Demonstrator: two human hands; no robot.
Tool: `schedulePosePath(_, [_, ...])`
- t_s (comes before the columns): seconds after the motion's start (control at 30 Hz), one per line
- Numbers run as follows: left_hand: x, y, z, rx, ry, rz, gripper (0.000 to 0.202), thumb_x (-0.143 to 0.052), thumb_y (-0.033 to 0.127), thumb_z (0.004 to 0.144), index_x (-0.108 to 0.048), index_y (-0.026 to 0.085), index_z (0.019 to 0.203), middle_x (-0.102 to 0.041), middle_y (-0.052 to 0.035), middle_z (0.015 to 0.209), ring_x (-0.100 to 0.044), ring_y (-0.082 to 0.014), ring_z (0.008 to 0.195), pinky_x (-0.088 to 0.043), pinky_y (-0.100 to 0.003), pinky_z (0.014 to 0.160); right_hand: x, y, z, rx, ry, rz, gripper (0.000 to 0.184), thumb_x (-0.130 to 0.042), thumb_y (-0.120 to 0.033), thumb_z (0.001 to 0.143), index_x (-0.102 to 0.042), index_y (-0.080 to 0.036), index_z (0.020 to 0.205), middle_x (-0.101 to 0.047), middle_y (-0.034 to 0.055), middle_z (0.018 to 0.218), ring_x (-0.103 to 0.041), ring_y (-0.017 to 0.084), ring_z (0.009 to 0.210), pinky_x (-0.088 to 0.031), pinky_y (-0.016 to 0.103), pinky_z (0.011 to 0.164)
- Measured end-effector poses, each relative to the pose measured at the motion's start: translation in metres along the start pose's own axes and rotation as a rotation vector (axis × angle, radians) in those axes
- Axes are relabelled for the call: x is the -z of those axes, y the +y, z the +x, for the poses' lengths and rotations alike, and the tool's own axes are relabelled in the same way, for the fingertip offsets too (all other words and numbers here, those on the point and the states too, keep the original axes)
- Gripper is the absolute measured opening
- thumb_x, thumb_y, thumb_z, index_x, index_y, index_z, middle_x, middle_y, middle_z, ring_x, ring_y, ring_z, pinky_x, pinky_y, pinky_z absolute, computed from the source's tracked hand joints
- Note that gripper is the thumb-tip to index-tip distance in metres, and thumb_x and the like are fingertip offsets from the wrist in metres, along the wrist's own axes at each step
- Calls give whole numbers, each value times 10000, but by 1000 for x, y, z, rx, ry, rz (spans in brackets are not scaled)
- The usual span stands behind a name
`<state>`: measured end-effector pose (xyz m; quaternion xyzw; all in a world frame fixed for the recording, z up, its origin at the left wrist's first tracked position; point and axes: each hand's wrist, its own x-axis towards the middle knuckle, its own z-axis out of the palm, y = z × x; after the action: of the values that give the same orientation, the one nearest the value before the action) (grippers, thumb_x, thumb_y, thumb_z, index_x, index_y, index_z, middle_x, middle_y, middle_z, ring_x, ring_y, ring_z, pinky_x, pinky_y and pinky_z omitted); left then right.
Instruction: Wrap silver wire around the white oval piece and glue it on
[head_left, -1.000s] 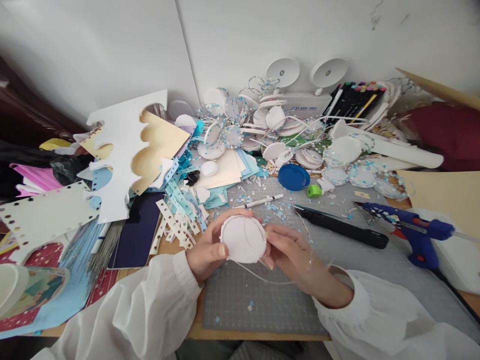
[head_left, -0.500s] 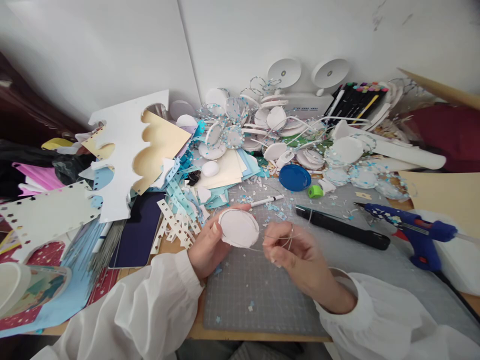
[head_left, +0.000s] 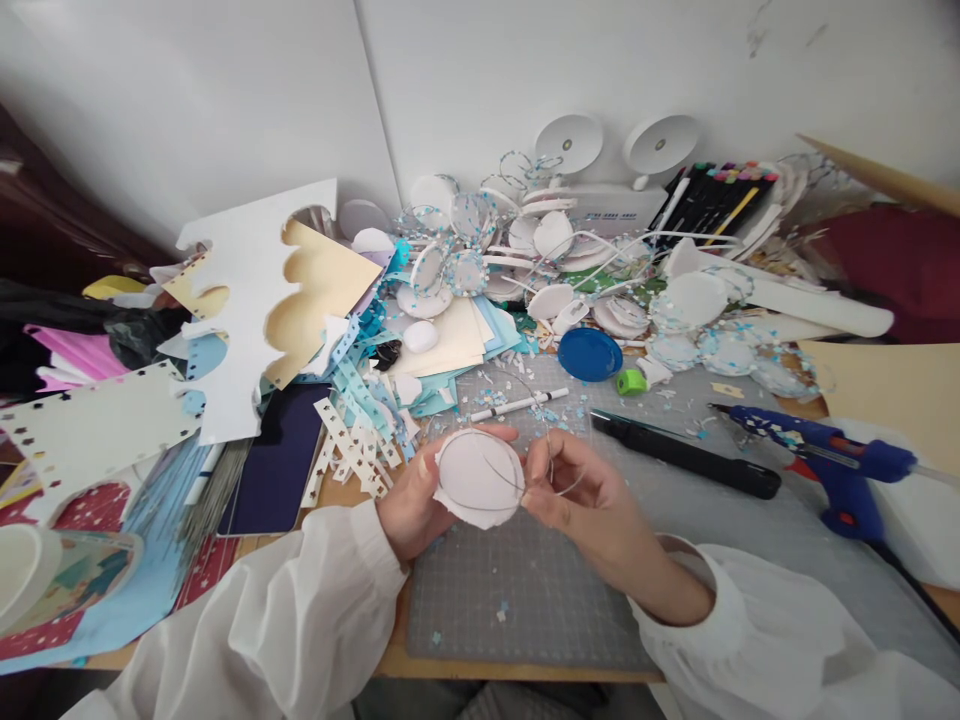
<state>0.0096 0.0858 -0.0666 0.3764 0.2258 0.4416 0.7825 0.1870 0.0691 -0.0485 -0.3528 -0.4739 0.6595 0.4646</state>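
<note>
A small white disc rests in my left hand, with the thumb on its near-left edge and the fingers behind it. Thin grey wire curves along the disc's face and rim. My right hand pinches this wire between thumb and fingertips at the disc's right edge, and loose loops stick out past the fingers. Beneath both hands lies a grey cutting mat with a few tiny paper bits. A white pen lies just beyond the hands.
A blue glue gun and black cutter lie right. Blue lid and green tape roll sit ahead. Wire-wrapped white discs pile along the wall. Left are cut card sheets, a dark blue phone-like slab and grey wires.
My right hand has moved left, bringing the wire up against the disc. The disc is turned to show more of its face, and a wire end now crosses it.
</note>
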Motion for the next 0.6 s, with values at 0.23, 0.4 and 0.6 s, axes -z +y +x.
schedulePosePath(0.23, [1, -1, -1, -40, -36, 21, 784, -627, 746, 655, -653, 161, 1174, -690, -129, 994, -647, -245, 861, -504, -308, 761, 3, 6, -3, -9, -29, 11, 224, -738, -311, 789, -533, -231, 830, -477, -23, 762, -427, 113, 655, -353, 232, 581])
schedulePosePath(0.4, [3, 1, -2, 15, -87, -52, 776, -736, 673, 599, -637, 191, 1199, -673, -122, 1066, -646, -232, 872, -516, -282, 723, 4, 4, 0, -1, -103, 232, 317, -698, -504, 785, -559, -232, 866, -418, -60, 609, -331, 86, 503, -271, 227, 487])
schedulePosePath(0.6, [2, 8, -3, 129, -161, -144, 682, -831, 495, 556, -671, 205, 1153, -696, -106, 1036, -659, -214, 818, -514, -252, 642, 6, 1, 3, -75, -35, 204, 401, -573, -556, 847, -542, -187, 692, -426, -44, 554, -345, 87, 479, -278, 228, 467])
